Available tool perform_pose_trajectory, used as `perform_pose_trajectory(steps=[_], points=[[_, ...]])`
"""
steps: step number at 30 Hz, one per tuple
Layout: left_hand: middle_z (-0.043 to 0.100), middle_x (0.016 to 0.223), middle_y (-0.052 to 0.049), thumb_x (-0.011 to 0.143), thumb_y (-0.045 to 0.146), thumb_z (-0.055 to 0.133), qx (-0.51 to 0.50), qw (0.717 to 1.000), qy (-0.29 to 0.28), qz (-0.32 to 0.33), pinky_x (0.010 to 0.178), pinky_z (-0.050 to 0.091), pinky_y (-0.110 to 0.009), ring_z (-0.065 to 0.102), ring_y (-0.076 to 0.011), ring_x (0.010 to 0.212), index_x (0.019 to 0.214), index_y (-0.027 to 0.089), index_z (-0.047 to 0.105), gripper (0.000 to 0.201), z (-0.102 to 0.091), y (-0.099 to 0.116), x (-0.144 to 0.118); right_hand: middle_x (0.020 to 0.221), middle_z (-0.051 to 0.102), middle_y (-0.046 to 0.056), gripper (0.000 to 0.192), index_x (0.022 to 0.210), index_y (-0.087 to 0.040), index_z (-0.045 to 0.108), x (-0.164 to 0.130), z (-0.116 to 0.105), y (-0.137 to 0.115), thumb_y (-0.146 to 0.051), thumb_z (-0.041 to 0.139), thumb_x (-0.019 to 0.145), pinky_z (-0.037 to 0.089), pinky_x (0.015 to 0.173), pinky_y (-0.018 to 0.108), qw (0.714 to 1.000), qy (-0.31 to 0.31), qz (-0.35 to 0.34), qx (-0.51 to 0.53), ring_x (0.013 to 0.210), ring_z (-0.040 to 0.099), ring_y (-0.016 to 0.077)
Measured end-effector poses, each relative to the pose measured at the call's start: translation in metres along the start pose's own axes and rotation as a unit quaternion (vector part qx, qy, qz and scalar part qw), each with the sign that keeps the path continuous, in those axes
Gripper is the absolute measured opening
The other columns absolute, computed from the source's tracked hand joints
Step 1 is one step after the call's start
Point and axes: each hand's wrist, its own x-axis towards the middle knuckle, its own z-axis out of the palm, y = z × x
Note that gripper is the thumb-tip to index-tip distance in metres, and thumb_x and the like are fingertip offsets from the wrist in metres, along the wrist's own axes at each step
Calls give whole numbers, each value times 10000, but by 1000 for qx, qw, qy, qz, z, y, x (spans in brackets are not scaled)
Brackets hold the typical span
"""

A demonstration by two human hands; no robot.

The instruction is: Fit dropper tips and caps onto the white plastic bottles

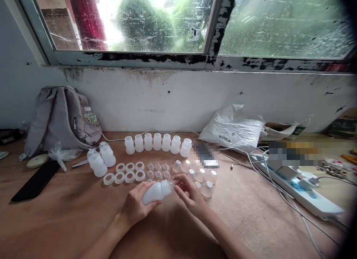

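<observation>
The left hand (136, 207) is closed around the body of a white plastic bottle (156, 192), holding it tilted on its side just above the desk (69, 218), neck pointing right. The right hand (189, 195) sits at the bottle's neck, thumb and fingertips pinched together at the opening; what they grip, if anything, is too small to tell.

Beyond the hands, near the middle of the desk:
- A row of seven upright white bottles (157, 142) stands along the far side.
- White rings (125, 172) lie in two rows to the left of the hands.
- Small clear valve-like parts (158, 170) lie in two rows just right of the rings.
- Clear domed caps (206, 184) are grouped to the right, just beyond the right hand.
- Capped bottles (102, 160) stand left of the rings.

At far left, a grey backpack (60, 119) leans against the wall, with a water bottle (89, 115) in its side pocket. A black phone (36, 181) lies flat near it. At right, a white plastic bag (232, 128) rests by the wall, and a power strip (302, 194) with cables lies toward the right edge.
</observation>
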Motion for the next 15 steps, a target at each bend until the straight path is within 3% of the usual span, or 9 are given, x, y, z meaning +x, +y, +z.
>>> perform_pose_trajectory(steps=[3,7,10,13,15], points=[[610,1018,-78,725,371,604,-21,1000,-19,-2,778,494,-307,585,-208,917,1130,208,472,456,0,0,-1,622,469,-22,137,826,-191,469,1,1,1,-316,424,857,324,462,216,1000,-15,-7,1,502,401,95],[611,995,-86,716,388,599,-53,998,-42,-6,754,491,-313,589,-212,884,1124,200,485,464,-1,3,-2,550,382,-46,244,656,-190,416,1,3,4,-320,415,862,272,443,214,1000,2,-14,-22,480,326,85],[626,931,-78,712,408,590,-109,990,-77,-55,710,480,-303,592,-206,809,1058,189,533,413,-5,10,1,509,326,-56,330,574,-190,383,0,5,4,-352,417,859,269,436,213,1000,17,4,-17,460,305,82],[627,809,-45,731,442,554,-202,961,-106,-160,621,457,-259,578,-175,703,956,165,578,357,-9,17,7,618,472,-24,229,789,-198,512,0,3,-2,-422,474,820,385,509,224,996,9,32,88,549,457,110],[605,740,-31,741,469,528,-287,925,-121,-217,571,438,-236,565,-156,651,897,142,584,366,-10,19,10,867,567,35,393,1082,-230,475,1,2,-8,-460,537,770,455,655,273,980,-44,45,186,753,549,156]])
